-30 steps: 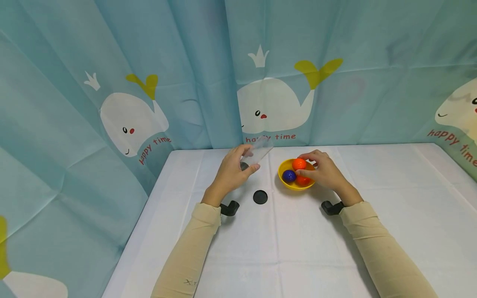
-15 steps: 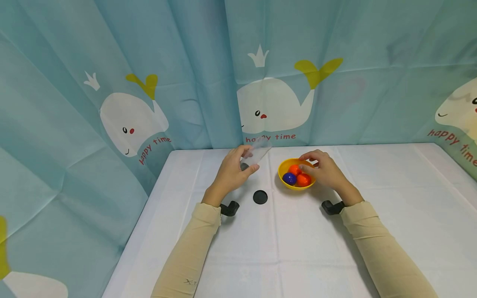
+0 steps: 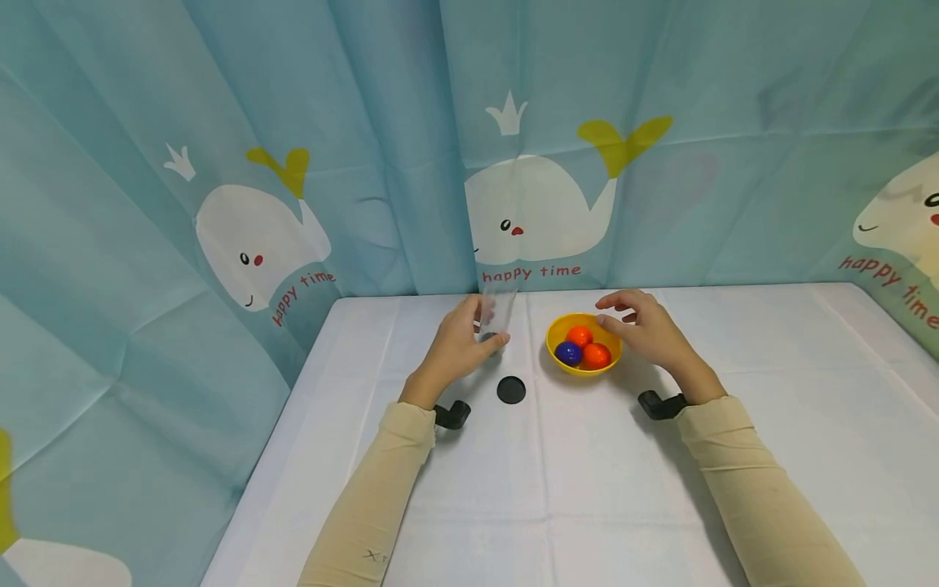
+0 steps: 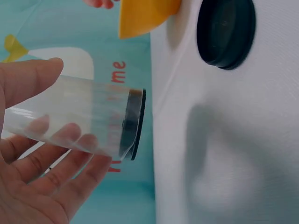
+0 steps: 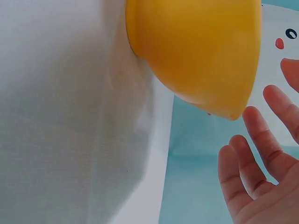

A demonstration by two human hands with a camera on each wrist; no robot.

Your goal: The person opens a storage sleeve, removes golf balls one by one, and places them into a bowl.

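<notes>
My left hand (image 3: pixel 456 342) grips a clear plastic jar (image 4: pixel 88 116) with a black base, thumb on one side and fingers on the other. The jar stands nearly upright in the head view, its base close to the table, and nothing shows inside it. A yellow bowl (image 3: pixel 583 372) holds two orange balls (image 3: pixel 596 356) and one blue ball (image 3: pixel 568 353). My right hand (image 3: pixel 654 333) is at the bowl's right rim with relaxed, spread fingers and nothing in them. In the right wrist view its fingertips (image 5: pixel 254 116) lie near the bowl's rim.
A round black lid (image 3: pixel 511 390) lies on the white tablecloth (image 3: pixel 543 473) between the two arms. Behind the table hangs a blue curtain (image 3: pixel 396 98) with white whale prints. Both wrists wear black camera mounts (image 3: pixel 452 415).
The right hand has released an orange ball into the bowl and drawn slightly right, its fingers spreading. The left hand has turned the jar from tilted to nearly upright.
</notes>
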